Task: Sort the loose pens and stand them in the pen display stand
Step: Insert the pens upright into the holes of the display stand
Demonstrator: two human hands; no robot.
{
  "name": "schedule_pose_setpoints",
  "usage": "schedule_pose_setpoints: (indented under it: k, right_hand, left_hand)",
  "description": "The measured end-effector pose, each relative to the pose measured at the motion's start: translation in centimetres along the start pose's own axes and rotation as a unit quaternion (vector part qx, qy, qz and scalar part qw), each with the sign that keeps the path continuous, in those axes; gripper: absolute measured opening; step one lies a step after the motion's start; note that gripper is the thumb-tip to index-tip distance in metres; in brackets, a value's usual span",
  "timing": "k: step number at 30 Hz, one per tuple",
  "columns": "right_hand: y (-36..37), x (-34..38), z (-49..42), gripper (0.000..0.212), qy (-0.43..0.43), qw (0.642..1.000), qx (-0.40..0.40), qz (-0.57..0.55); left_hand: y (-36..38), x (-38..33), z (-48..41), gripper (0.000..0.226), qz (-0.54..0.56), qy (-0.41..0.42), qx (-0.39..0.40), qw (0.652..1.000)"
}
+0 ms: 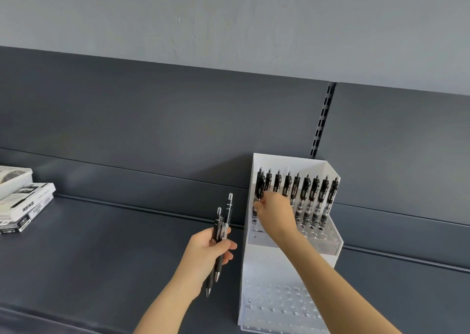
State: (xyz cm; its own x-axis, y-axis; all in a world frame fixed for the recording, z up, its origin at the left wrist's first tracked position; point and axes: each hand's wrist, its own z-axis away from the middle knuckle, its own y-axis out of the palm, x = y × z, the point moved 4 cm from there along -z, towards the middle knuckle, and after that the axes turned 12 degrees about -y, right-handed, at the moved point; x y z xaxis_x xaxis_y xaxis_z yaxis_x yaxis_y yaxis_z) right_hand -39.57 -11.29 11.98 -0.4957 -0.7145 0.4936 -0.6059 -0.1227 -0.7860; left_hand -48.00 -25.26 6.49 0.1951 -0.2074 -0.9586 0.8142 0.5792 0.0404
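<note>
Pinches in right hand [273, 213] one black pen [259, 187] at the 9 o'clock end of the upper row [315, 194], probably to seat its tip in a hole; grips in left hand [208, 249] two spare pens [228, 213], tips down, kept ready at 9 o'clock of the white pen display stand [264, 270]; shows black barrels, clear push-buttons

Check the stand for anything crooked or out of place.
Nothing looks spilled or damaged. In the stand, the two leftmost pens crowd together and overlap, where the right hand pinches one; the other pens stand evenly spaced.
</note>
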Motion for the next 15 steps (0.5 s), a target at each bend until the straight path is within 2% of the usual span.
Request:
schedule_pose_setpoints:
  k: [6, 11, 15]
  right_hand:
    - [0.7, -0.5, 0.2, 0.026, 0.016, 0.999, -0.027, -0.007]
    - [0.5, -0.4, 0.7, 0.023, 0.009, 0.999, -0.033, -0.035]
    - [-0.3, -0.8, 2.4, 0.018, 0.008, 0.985, -0.118, -0.129]
  left_hand:
    - [0.1, -0.1, -0.4, 0.013, 0.017, 0.006, -0.003, 1.000]
    - [0.6, -0.3, -0.4, 0.013, 0.035, 0.004, 0.000, 0.999]
    - [0.4, -0.5, -0.1, 0.011, 0.057, 0.004, 0.008, 0.998]
